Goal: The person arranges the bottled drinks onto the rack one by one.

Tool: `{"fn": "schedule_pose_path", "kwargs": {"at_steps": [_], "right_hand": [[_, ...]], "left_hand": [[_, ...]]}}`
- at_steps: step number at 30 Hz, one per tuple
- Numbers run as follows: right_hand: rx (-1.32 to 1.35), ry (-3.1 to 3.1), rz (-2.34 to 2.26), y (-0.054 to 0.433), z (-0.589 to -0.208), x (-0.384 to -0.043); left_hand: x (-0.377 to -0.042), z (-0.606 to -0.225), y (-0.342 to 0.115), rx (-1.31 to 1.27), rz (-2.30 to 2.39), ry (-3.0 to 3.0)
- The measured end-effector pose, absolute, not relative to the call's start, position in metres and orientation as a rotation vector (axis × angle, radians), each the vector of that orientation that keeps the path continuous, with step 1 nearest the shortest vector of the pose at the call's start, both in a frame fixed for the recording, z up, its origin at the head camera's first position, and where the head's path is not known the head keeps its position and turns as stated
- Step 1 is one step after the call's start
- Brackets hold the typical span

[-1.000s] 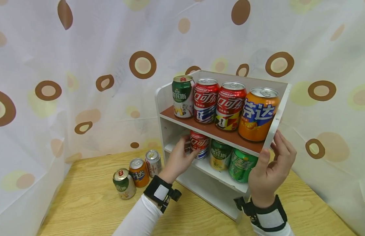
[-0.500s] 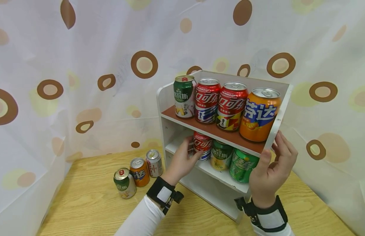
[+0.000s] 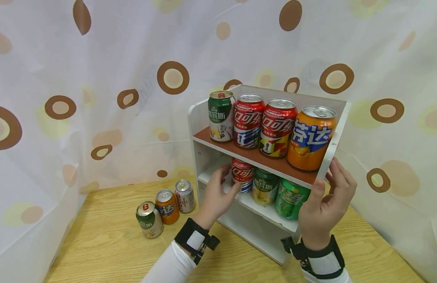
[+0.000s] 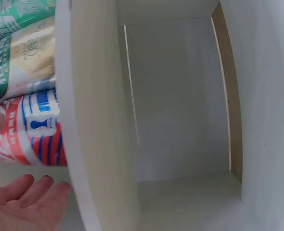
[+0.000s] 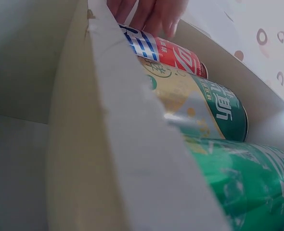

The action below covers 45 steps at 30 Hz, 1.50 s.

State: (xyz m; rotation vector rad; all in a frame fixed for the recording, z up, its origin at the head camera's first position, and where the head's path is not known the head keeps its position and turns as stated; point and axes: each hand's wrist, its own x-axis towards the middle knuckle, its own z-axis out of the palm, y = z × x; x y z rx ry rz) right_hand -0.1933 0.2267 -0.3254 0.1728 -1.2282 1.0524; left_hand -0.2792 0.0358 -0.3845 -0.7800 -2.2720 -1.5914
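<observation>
A red cola can (image 3: pixel 242 173) stands at the left of the row on the middle shelf of a small white rack (image 3: pixel 264 216). My left hand (image 3: pixel 216 198) reaches in beside it, thumb near its front. In the left wrist view the left fingers (image 4: pixel 38 195) are spread below the can, with a gap between. To its right stand a green-and-gold can (image 3: pixel 266 186) and a green can (image 3: pixel 291 198). My right hand (image 3: pixel 326 206) touches the rack's right side panel, fingertips on the outer face and thumb at the front edge.
The red-brown top shelf (image 3: pixel 218 144) bears a green-and-white can (image 3: pixel 220 116), two red cola cans and an orange soda can (image 3: pixel 311 137). On the table (image 3: pixel 108 232), left of the rack, stand another green-and-white can (image 3: pixel 149 222), a small orange can (image 3: pixel 167 206) and a silver can (image 3: pixel 184 196).
The red cola can on the middle shelf has shifted slightly right, closer to the green-and-gold can. My left hand moved with it, then drew its fingers away. The right hand stays at the panel.
</observation>
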Motion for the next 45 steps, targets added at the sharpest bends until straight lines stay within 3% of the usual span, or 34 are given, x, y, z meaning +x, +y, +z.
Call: {"fn": "schedule_pose_path", "kwargs": {"at_steps": [17, 34, 45], "right_hand": [[0.167, -1.231, 1.050, 0.228, -0.328, -0.195], [0.168, -1.207, 1.058, 0.223, -0.323, -0.193], [0.157, -1.211, 1.070, 0.222, -0.322, -0.191]], "left_hand": [[-0.252, -0.387, -0.032, -0.496, -1.519, -2.203], [-0.249, -0.407, -0.122, -0.015, -1.378, -2.344], [-0.250, -0.425, -0.148, 0.183, -1.438, -2.496]]}}
